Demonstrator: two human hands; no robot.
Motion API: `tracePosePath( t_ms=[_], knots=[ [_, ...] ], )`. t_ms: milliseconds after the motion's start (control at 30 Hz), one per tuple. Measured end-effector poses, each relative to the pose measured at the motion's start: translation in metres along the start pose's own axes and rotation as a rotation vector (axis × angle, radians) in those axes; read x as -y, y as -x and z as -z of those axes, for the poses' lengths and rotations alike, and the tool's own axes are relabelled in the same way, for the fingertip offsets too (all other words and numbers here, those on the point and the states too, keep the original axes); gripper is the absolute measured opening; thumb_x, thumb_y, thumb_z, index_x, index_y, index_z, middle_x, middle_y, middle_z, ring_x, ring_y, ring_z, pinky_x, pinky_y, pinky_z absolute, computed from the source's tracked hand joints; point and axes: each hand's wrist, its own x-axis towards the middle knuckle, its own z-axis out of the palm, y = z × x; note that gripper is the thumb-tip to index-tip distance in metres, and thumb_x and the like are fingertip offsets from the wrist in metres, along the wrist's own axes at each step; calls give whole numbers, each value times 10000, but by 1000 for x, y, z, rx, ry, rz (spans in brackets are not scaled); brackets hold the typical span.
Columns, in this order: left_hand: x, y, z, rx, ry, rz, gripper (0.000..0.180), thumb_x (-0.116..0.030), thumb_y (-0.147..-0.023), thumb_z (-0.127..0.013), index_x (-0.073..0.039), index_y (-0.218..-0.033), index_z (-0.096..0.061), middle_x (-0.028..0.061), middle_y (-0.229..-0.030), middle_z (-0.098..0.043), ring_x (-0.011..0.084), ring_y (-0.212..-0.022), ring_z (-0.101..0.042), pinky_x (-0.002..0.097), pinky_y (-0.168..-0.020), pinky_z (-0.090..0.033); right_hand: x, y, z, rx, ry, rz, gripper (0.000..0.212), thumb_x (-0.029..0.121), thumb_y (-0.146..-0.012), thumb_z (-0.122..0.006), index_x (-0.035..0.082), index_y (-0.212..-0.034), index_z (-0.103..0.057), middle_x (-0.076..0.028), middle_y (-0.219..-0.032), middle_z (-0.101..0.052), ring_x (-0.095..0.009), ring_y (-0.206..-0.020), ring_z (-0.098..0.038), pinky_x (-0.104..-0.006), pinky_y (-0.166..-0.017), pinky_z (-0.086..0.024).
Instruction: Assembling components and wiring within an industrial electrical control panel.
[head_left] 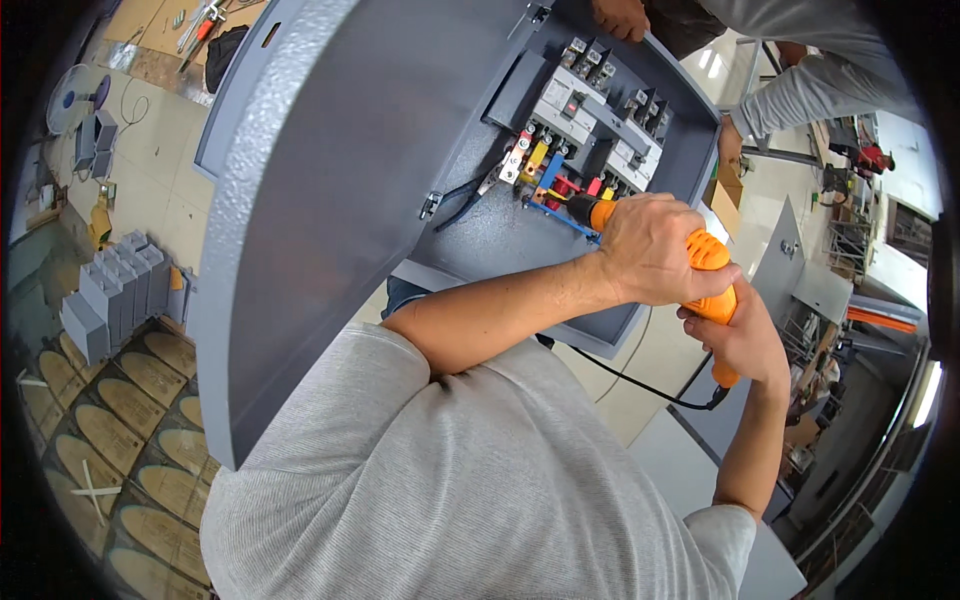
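An orange corded power drill (pixel 712 280) points into an open grey electrical cabinet (pixel 470 230). My left hand (pixel 655 250) wraps over the top of the drill body. My right hand (pixel 740 340) grips its handle from below. The drill's nose (pixel 590 212) sits by coloured bus bars, red, yellow and blue (pixel 545 165), under grey circuit breakers (pixel 590 105) mounted on the back plate. Black-handled pliers (pixel 465 200) lie inside the cabinet to the left of the bars.
The cabinet's open grey door (pixel 300 200) fills the left. Another person's hands (pixel 620 15) hold the cabinet's far edge and right side (pixel 730 145). The drill's black cord (pixel 640 385) hangs below. Grey boxes (pixel 115 290) stand on the floor at left; tools (pixel 200 25) lie far back.
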Motion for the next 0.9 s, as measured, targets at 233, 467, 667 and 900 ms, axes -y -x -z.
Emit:
tracePosePath(
  t_ms=[233, 467, 667, 900],
  knots=[
    [-10, 37, -3, 116, -4, 17, 455, -473, -676, -791, -44, -657, -641, 92, -614, -600, 277, -596, -612, 379, -585, -496, -30, 22, -27, 21, -148, -60, 605, -38, -742, -725, 35, -1306, -519, -65, -1023, -653, -165, -962, -624, -321, -880, -495],
    [-27, 41, -11, 241, -82, -74, 488, -523, -678, -775, -52, -712, -651, 91, -652, -612, 272, -659, -615, 372, -650, -486, -74, 35, -42, -109, -164, 94, 247, -53, -751, -688, 17, -980, -627, -13, -878, -675, -110, -768, -611, -271, -681, -515],
    [-100, 33, -43, 836, -470, -380, 383, -445, -745, -692, -64, -744, -728, 96, -704, -673, 283, -730, -640, 461, -741, -475, -195, 59, -103, -439, -349, 286, 678, 42, -725, -761, 37, -1355, -511, -92, -1183, -651, -220, -1021, -646, -356, -906, -524],
    [-136, 44, -88, 1138, -617, -656, 233, -268, -807, -621, -96, -809, -777, 117, -762, -720, 307, -739, -671, 533, -749, -489, -176, 59, -141, -564, -737, 308, 727, 62, -686, -765, 30, -1362, -501, -100, -1223, -626, -217, -1075, -624, -350, -902, -532]
  ],
)
